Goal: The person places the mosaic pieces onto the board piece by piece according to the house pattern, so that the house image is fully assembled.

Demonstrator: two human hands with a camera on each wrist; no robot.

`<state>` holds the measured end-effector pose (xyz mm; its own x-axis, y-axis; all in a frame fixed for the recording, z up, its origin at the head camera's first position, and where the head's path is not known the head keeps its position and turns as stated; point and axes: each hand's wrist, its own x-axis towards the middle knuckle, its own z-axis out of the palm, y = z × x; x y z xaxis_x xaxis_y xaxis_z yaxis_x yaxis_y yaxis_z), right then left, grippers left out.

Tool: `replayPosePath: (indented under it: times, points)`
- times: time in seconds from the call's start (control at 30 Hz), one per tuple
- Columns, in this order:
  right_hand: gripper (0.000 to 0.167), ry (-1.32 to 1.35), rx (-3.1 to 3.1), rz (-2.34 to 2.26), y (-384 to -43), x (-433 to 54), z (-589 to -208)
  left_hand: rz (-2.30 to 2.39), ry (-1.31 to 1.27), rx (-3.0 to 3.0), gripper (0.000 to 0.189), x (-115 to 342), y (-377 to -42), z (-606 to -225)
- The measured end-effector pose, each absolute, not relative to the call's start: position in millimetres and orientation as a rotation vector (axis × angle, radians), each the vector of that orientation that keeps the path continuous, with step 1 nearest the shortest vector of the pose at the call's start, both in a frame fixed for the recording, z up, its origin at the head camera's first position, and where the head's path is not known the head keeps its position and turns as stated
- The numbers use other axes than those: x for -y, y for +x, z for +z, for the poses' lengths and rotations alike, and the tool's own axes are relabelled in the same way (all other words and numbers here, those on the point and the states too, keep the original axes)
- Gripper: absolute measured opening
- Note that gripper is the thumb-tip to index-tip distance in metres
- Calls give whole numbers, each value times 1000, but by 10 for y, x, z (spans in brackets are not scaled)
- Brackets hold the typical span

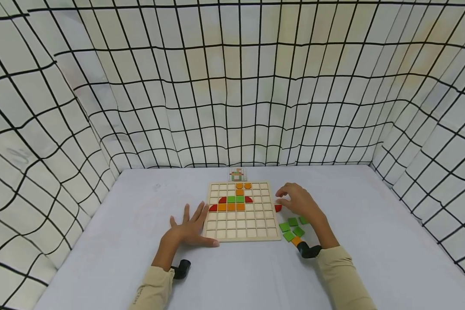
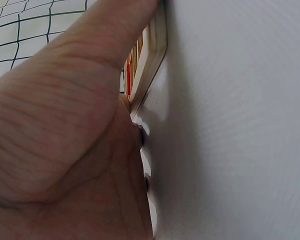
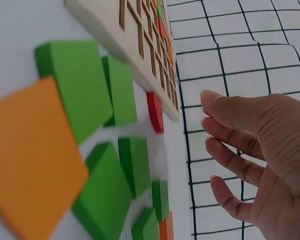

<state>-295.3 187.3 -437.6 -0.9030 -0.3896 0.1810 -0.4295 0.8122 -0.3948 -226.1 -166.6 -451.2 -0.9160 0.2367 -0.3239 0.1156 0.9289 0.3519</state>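
Observation:
A wooden grid board (image 1: 261,224) lies flat on the table, its upper cells holding orange, green and red pieces. My left hand (image 1: 186,232) rests at the board's left side with fingers spread, the thumb along the near left corner. Off the right edge, my right hand (image 1: 300,201) hovers with thumb and fingers loosely bent; in the right wrist view nothing is between them. Just below its fingertips lies a red curved piece (image 1: 278,208), apart from them. Several loose green squares (image 1: 292,221) and an orange square (image 1: 296,241) lie closer to the right wrist.
A small printed pattern card (image 1: 237,174) lies beyond the board's far edge. White walls with black netting (image 1: 248,103) enclose the back and sides of the white table (image 1: 240,275).

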Motion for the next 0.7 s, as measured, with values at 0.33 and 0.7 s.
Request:
replayPosePath:
  times: [0.33,0.7]
  points:
    - [19,586,2922,728,-2905,-2206,-4470,480,258,-2724,125,1669,-2267,-4526]
    - [18,473,2965,645,-2817,-2523,-4604,474,251,-2723,126,1673,-2262,-4523]
